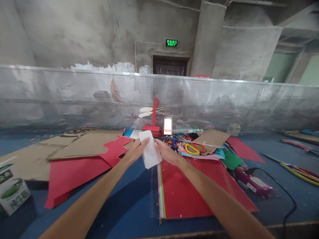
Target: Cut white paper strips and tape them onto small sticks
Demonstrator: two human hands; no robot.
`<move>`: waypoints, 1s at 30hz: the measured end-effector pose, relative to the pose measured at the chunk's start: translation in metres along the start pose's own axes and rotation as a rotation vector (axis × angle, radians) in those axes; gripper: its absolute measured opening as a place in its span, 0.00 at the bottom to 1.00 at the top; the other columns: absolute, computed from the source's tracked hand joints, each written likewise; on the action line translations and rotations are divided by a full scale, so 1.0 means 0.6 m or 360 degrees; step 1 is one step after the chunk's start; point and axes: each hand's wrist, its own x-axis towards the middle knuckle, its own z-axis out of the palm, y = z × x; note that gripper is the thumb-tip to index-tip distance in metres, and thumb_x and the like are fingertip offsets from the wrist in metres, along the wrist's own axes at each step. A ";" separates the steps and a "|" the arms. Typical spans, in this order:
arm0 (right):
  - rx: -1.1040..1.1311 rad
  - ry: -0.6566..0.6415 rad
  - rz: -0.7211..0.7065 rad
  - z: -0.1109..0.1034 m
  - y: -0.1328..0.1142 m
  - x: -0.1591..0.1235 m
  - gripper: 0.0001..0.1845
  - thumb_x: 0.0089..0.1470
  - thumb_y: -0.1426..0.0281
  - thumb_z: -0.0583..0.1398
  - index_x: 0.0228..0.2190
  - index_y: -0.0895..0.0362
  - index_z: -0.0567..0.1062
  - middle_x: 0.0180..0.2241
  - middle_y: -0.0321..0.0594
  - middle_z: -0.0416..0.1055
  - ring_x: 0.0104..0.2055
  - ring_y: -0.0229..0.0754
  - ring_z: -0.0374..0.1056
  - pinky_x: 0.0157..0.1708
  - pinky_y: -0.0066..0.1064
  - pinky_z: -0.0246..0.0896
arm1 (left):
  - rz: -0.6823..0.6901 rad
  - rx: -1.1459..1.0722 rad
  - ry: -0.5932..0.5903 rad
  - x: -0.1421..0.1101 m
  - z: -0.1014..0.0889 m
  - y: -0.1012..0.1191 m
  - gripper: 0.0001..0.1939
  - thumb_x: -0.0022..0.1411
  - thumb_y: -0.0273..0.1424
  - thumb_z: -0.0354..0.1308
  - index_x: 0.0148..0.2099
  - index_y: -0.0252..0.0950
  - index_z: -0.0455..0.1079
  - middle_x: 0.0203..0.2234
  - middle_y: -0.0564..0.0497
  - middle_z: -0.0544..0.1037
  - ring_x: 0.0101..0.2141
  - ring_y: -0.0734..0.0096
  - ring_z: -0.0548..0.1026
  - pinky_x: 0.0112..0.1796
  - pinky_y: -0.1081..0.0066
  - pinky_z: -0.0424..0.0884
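Observation:
A folded piece of white paper [151,152] is held up over the blue table between both hands. My left hand [138,148] grips its left side, thumb lying across the front. On the other edge, my right hand [164,150] is closed with its fingertips against the paper. Just beyond the hands stands a red hook-shaped paper piece [155,111] on a red base [151,130], with white leaf-like pieces [145,112] on thin sticks beside its stem. Below my right forearm lies a stack of coloured sheets, red on top [189,192].
Flat cardboard [82,142] and cut red paper [77,172] lie at left, near a carton [13,191]. Yellow-handled scissors [191,148] rest among craft supplies. At right are a purple corded device [253,182] and a larger pair of scissors [294,169]. A perforated metal screen [74,99] stands behind.

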 end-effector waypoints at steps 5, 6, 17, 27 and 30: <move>0.0051 -0.0010 0.0038 -0.006 0.001 -0.004 0.28 0.51 0.58 0.64 0.52 0.54 0.68 0.43 0.42 0.73 0.46 0.44 0.69 0.45 0.34 0.66 | 0.0038 -0.0199 -0.0331 -0.012 0.024 -0.007 0.37 0.63 0.57 0.36 0.49 0.33 0.72 0.38 0.41 0.78 0.40 0.61 0.74 0.40 0.65 0.71; 0.0098 -0.0040 0.0051 -0.007 0.000 -0.005 0.28 0.52 0.58 0.64 0.52 0.54 0.68 0.43 0.43 0.74 0.46 0.44 0.70 0.44 0.35 0.66 | 0.0066 -0.0225 -0.0385 -0.012 0.025 -0.006 0.38 0.64 0.57 0.33 0.51 0.33 0.72 0.39 0.40 0.78 0.41 0.60 0.74 0.41 0.64 0.71; 0.0436 0.0063 0.0284 -0.024 0.006 0.007 0.30 0.59 0.49 0.47 0.50 0.56 0.68 0.40 0.45 0.75 0.41 0.46 0.71 0.43 0.39 0.66 | 0.0797 0.1162 -0.0420 -0.028 0.015 0.015 0.18 0.68 0.37 0.45 0.52 0.42 0.72 0.57 0.44 0.61 0.54 0.60 0.65 0.57 0.59 0.59; 0.0400 0.0085 0.0233 -0.013 -0.015 -0.002 0.29 0.61 0.51 0.45 0.55 0.53 0.65 0.43 0.46 0.74 0.41 0.46 0.71 0.41 0.40 0.66 | 0.0063 0.0184 0.0023 -0.004 0.022 -0.014 0.29 0.55 0.38 0.60 0.58 0.38 0.60 0.48 0.43 0.71 0.47 0.59 0.71 0.41 0.63 0.74; 0.0441 -0.0003 0.0295 -0.013 -0.017 -0.005 0.28 0.62 0.49 0.44 0.54 0.52 0.64 0.42 0.45 0.74 0.41 0.45 0.71 0.41 0.40 0.67 | 0.0026 -0.0219 -0.0004 -0.002 0.020 -0.013 0.27 0.53 0.37 0.61 0.54 0.34 0.65 0.42 0.44 0.76 0.38 0.61 0.75 0.38 0.63 0.74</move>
